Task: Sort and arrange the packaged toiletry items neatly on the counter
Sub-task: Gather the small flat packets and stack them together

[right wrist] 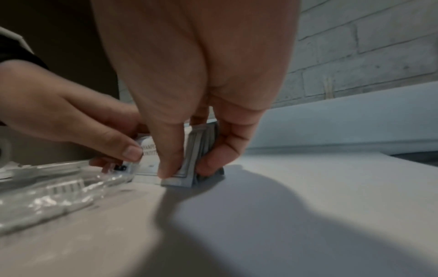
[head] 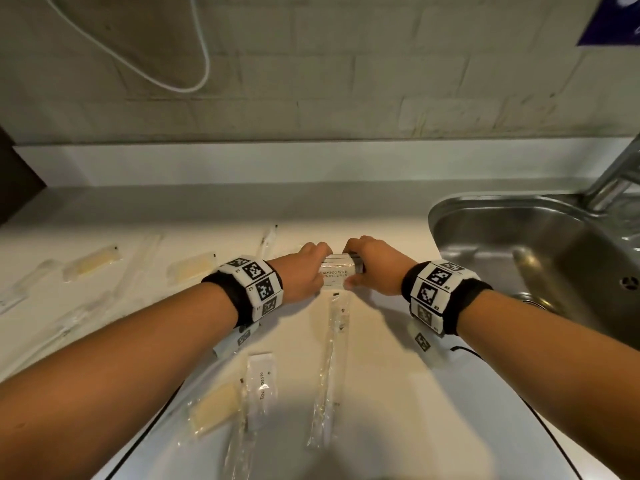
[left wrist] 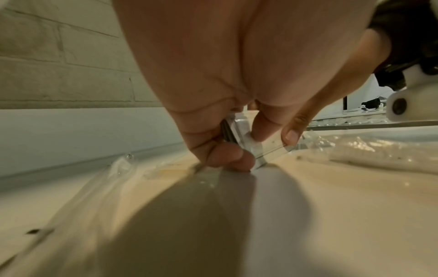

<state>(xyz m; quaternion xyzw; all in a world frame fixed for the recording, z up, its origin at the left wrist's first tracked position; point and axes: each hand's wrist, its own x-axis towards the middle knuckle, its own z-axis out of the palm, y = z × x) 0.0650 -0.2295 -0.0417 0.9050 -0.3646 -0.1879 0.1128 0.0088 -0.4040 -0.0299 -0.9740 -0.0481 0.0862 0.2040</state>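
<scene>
A small stack of white shampoo-with-conditioner sachets (head: 337, 271) stands on edge on the counter (head: 391, 299), held from both sides. My left hand (head: 308, 268) pinches its left end, thumb in front and fingers behind. My right hand (head: 370, 265) pinches the right end the same way. The sachets (right wrist: 187, 161) show several layered edges in the right wrist view; in the left wrist view the sachets (left wrist: 251, 148) sit between thumb and fingers. A wrapped toothbrush (head: 330, 358) lies just in front of them, a toothpaste packet (head: 263, 386) and a wrapped yellow soap (head: 214, 410) nearer me.
A steel sink (head: 540, 258) with a tap (head: 620, 174) sits close on the right. More wrapped soaps (head: 93, 263) and clear-wrapped items (head: 79, 317) lie along the left of the counter. A tiled wall stands behind; a white cable (head: 194, 57) hangs on it.
</scene>
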